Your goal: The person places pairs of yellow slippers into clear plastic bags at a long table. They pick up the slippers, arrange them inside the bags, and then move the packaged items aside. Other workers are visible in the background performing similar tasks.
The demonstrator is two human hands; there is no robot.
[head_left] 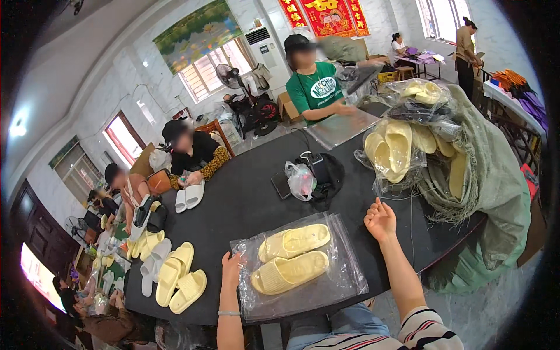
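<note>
On the dark table before me lies a pair of pale yellow slippers [291, 272], side by side in or on a clear plastic bag [347, 280]. More flat clear bags seem to be stacked underneath. My left hand [231, 270] is at the bag's left edge, its fingers closed on the plastic. To the right of the slippers, my right hand [380, 221] is raised over the table, palm up, fingers loosely bent and apart, with nothing visible in it. Bagged yellow slippers [389, 150] are piled just beyond it.
Loose yellow slippers [177, 276] and white slippers [190, 196] lie along the table's left side. A green woven sack [487, 157] spills over the right edge. Mid-table are a phone [280, 185] and a small plastic bag [300, 182]. Across the table a person [318, 87] handles clear bags.
</note>
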